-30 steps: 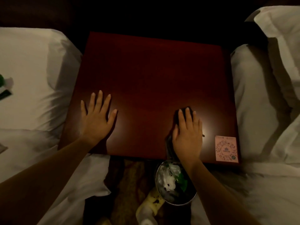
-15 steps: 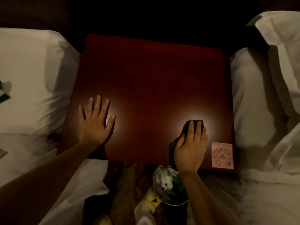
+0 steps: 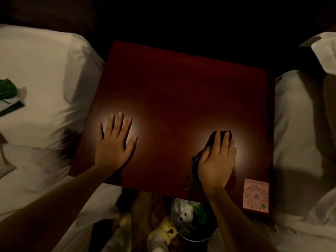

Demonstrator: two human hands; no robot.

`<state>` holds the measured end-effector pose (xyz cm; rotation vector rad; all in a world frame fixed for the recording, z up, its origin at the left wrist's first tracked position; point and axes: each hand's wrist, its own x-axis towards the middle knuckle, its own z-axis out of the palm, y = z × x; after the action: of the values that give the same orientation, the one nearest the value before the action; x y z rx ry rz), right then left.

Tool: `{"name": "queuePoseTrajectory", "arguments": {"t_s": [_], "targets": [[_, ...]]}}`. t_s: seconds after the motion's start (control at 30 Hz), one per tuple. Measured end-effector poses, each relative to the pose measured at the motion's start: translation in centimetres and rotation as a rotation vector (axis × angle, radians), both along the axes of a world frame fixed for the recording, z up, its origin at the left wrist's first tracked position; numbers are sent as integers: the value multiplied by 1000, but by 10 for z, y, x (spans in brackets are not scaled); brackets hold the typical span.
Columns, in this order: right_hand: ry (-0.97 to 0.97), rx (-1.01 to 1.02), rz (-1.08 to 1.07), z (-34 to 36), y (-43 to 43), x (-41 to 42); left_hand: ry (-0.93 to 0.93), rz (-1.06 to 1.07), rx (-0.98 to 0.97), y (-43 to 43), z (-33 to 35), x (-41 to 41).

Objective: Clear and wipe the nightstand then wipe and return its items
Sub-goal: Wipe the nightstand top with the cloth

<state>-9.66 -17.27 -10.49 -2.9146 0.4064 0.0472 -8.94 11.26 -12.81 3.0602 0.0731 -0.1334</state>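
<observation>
At far left, on the white bed [image 3: 36, 73], lie a green item [image 3: 7, 89] and a card or booklet [image 3: 11, 107], too dim to identify, probably things cleared off for the wipe. Next, the left hand [image 3: 113, 144] lies flat, fingers spread, empty, on the red-brown desk [image 3: 181, 91], bracing near its front-left edge. Centre-right, the right hand [image 3: 217, 158] presses flat on a dark cloth [image 3: 222, 133], fingers together over it, a tail of fabric trailing toward the front edge. The step appears to be wiping the top: firm, overlapping strokes running to the unlit back edge and corners would serve best. A pink QR-code card [image 3: 256, 196] sits at the front-right corner, just beside the cloth's path; it may snag or need lifting. Below the front edge stands a metal waste bin [image 3: 192, 222], holding crumpled waste. At right, a second white bed [image 3: 300, 124] abuts the desk.
</observation>
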Motion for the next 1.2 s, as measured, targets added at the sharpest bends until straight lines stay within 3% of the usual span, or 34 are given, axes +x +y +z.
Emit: {"name": "queuePoseTrajectory", "arguments": {"t_s": [0.1, 0.27, 0.43, 0.73, 1.2], "targets": [[-6, -2, 8, -1, 3, 14, -4, -3, -33, -2, 4, 0], [-17, 23, -10, -4, 4, 45, 27, 214, -156, -43, 8, 12], [-5, 11, -11, -3, 1, 73, 27, -56, -161, -118, 7, 37], [-32, 23, -50, -4, -5, 130, 41, -137, -134, -134, 3, 92], [-78, 44, -86, 0, -15, 231, 98, -131, -109, -137, 7, 97]]}}
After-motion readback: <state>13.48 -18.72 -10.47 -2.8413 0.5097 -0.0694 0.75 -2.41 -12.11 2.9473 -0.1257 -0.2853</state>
